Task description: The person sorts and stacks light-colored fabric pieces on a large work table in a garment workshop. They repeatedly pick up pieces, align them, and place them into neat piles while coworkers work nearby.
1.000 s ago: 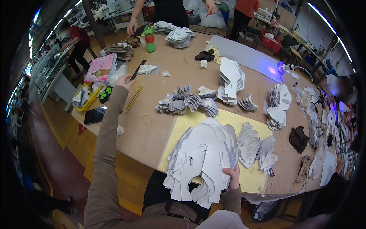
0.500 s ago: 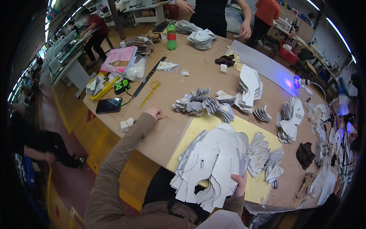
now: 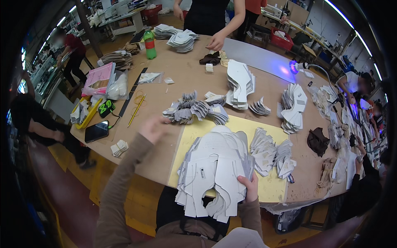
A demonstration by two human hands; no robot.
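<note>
A large fanned stack of white cut pieces (image 3: 219, 159), curved like shoe-upper parts, rests over the near edge of a yellow sheet (image 3: 186, 144). My right hand (image 3: 249, 187) grips its right side, thumb on top and the other fingers mostly hidden beneath. My left hand (image 3: 154, 129) is raised over the brown table, left of the stack, and its fingers are smeared by motion. Just beyond it lie small grey-white bundles of cut pieces (image 3: 190, 111). Two more fanned bundles (image 3: 264, 153) lie on the yellow sheet to the right.
A phone (image 3: 97, 131), a yellow pencil (image 3: 136, 110), a yellow tray (image 3: 88, 117) and a green bottle (image 3: 149, 44) stand or lie on the left. Tall white stacks (image 3: 240, 84) and a dark cloth (image 3: 317, 141) are toward the right. Across the table a co-worker's hand (image 3: 216, 41) reaches over it.
My left hand has lifted off the tabletop and moved nearer the small bundles. My right hand still grips the stack. The co-worker's hand has come in over the far side; the whole view has shifted.
</note>
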